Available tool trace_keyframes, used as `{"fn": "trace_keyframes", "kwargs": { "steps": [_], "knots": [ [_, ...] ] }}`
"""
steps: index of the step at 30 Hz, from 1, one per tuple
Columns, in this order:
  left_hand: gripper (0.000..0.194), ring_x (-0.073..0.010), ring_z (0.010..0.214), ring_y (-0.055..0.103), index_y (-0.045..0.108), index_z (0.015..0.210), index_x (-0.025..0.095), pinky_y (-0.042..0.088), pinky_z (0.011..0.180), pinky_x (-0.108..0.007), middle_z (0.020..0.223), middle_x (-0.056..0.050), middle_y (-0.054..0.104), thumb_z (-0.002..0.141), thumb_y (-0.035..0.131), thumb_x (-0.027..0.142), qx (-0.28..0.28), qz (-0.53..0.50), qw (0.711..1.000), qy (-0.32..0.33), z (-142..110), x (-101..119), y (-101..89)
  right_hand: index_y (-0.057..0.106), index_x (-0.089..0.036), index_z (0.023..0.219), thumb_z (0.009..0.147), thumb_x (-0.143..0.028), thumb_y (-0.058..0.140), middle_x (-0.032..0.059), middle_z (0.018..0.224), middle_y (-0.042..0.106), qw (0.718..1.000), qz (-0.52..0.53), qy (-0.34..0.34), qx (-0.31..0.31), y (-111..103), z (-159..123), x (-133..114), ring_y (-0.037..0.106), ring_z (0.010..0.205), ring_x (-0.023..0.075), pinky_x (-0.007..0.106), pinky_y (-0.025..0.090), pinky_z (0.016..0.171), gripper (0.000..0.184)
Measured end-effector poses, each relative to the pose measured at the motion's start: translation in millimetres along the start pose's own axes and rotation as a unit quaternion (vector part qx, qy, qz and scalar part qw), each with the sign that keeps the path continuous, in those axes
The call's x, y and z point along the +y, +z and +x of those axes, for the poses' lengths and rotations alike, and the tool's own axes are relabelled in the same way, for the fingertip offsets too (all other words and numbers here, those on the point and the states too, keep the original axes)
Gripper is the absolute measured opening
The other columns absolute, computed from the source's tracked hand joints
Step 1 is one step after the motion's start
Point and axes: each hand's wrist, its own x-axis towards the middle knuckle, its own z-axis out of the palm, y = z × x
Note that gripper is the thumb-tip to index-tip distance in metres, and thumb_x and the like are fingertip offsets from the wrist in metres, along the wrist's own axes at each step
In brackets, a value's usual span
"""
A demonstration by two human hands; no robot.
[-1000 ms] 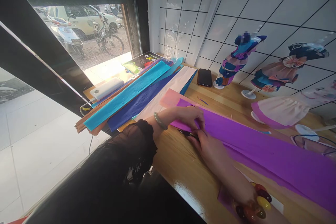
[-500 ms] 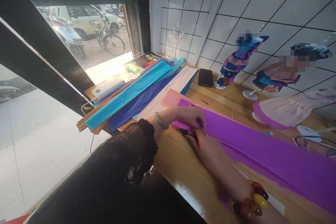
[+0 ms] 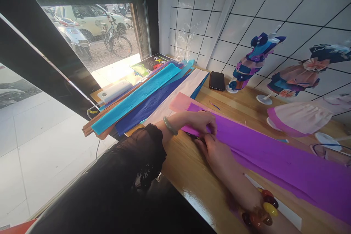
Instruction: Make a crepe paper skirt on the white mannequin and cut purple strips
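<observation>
A long sheet of purple crepe paper (image 3: 274,157) lies on the table over a peach sheet. My left hand (image 3: 202,120), wearing a green bangle, rests on its near left end with bent fingers closed on the paper's edge. My right hand (image 3: 218,150), a beaded bracelet at the wrist, meets it there, thumb and fingers pinched at the same edge. A dark, slim tool (image 3: 192,136), perhaps scissors, shows beside the right fingertips. It is mostly covered, so I cannot tell whether that hand grips it.
Rolled-out crepe sheets in turquoise (image 3: 137,97), dark blue and pale pink lie to the left. A phone (image 3: 216,80) rests by the tiled wall. Dress forms in paper clothes (image 3: 249,64) stand along the right. A white device (image 3: 115,91) sits near the window.
The view has shifted slightly. Both hands stay together at the paper's edge, the right fingers a little closer to the left ones, and less of the dark tool shows.
</observation>
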Motion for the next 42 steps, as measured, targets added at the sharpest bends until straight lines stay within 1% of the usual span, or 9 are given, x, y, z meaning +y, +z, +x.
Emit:
{"fn": "trace_keyframes", "kwargs": {
  "steps": [4, 7, 16, 20, 25, 29, 33, 37, 42],
  "knots": [
    [0.026, -0.0156, 0.092, 0.051, 0.071, 0.091, 0.028, 0.035, 0.085, -0.025, 0.092, 0.0, 0.063, 0.068, 0.064, 0.018, -0.012, -0.011, 1.0, -0.011, 0, 2, -1.3, 0.056, -0.014, 0.098, 0.094, -0.037, 0.034, 0.0137, 0.101, 0.065, 1.0, -0.007, -0.016, 0.02, 2, 0, 1, 0.064, 0.085, 0.0245, 0.032, 0.043, 0.065, 0.033],
    [0.029, -0.016, 0.093, 0.051, 0.071, 0.091, 0.028, 0.035, 0.085, -0.025, 0.091, 0.0, 0.063, 0.067, 0.064, 0.015, -0.011, -0.002, 1.0, -0.011, 0, 2, -1.6, 0.055, -0.014, 0.098, 0.094, -0.037, 0.034, 0.0137, 0.101, 0.064, 0.999, -0.012, -0.026, 0.02, 4, 1, 0, 0.063, 0.086, 0.0247, 0.032, 0.043, 0.066, 0.031],
    [0.026, -0.0164, 0.095, 0.05, 0.071, 0.09, 0.026, 0.035, 0.086, -0.025, 0.094, -0.001, 0.062, 0.068, 0.065, 0.016, -0.01, -0.011, 0.999, -0.029, -1, 5, -2.9, 0.054, -0.014, 0.101, 0.094, -0.038, 0.033, 0.0143, 0.101, 0.063, 1.0, -0.016, -0.011, 0.011, 5, 5, -9, 0.063, 0.088, 0.0252, 0.032, 0.043, 0.066, 0.033],
    [0.024, -0.0165, 0.095, 0.05, 0.071, 0.09, 0.027, 0.035, 0.087, -0.025, 0.097, -0.001, 0.062, 0.068, 0.065, 0.019, -0.012, -0.017, 0.999, -0.035, 0, 3, -2.3, 0.055, -0.014, 0.098, 0.094, -0.038, 0.034, 0.0137, 0.099, 0.064, 0.999, -0.038, -0.006, 0.013, 5, 6, -11, 0.064, 0.081, 0.0251, 0.032, 0.041, 0.061, 0.032],
    [0.024, -0.0164, 0.096, 0.05, 0.071, 0.09, 0.028, 0.035, 0.086, -0.025, 0.096, 0.0, 0.062, 0.068, 0.065, 0.019, -0.01, -0.02, 0.999, -0.031, 0, 1, -1.1, 0.055, -0.014, 0.093, 0.094, -0.036, 0.034, 0.0124, 0.096, 0.065, 1.0, -0.025, -0.001, 0.019, 2, 5, -13, 0.063, 0.081, 0.0246, 0.032, 0.041, 0.063, 0.03],
    [0.021, -0.0164, 0.096, 0.05, 0.071, 0.089, 0.028, 0.034, 0.087, -0.025, 0.095, -0.001, 0.062, 0.068, 0.067, 0.023, -0.006, -0.016, 0.999, -0.034, 0, 1, -1.5, 0.054, -0.014, 0.096, 0.094, -0.036, 0.035, 0.0144, 0.103, 0.063, 1.0, -0.014, -0.008, 0.016, 2, 5, -15, 0.063, 0.084, 0.0233, 0.031, 0.042, 0.065, 0.03],
    [0.022, -0.0164, 0.095, 0.051, 0.071, 0.09, 0.027, 0.035, 0.086, -0.025, 0.095, -0.001, 0.062, 0.068, 0.07, 0.029, -0.007, -0.018, 1.0, -0.024, 0, 2, -2.2, 0.054, -0.012, 0.101, 0.094, -0.037, 0.034, 0.0154, 0.104, 0.062, 0.999, -0.041, -0.011, 0.011, 4, 7, -19, 0.062, 0.087, 0.0253, 0.032, 0.042, 0.062, 0.033],
    [0.026, -0.017, 0.094, 0.052, 0.071, 0.091, 0.024, 0.036, 0.085, -0.025, 0.092, -0.003, 0.062, 0.068, 0.071, 0.036, -0.006, -0.017, 1.0, -0.011, 0, 1, -2.7, 0.055, -0.012, 0.1, 0.095, -0.037, 0.033, 0.0156, 0.104, 0.062, 0.998, -0.063, -0.015, 0.01, 4, 9, -24, 0.062, 0.084, 0.0251, 0.032, 0.041, 0.06, 0.034],
    [0.031, -0.017, 0.096, 0.052, 0.071, 0.092, 0.025, 0.036, 0.087, -0.025, 0.096, -0.002, 0.063, 0.065, 0.073, 0.04, -0.01, -0.046, 0.998, -0.03, 1, -2, -0.9, 0.056, -0.012, 0.1, 0.095, -0.035, 0.033, 0.015, 0.103, 0.062, 0.998, -0.066, 0.006, 0.0, 1, 9, -29, 0.063, 0.08, 0.0249, 0.032, 0.04, 0.057, 0.033]
  ]
}}
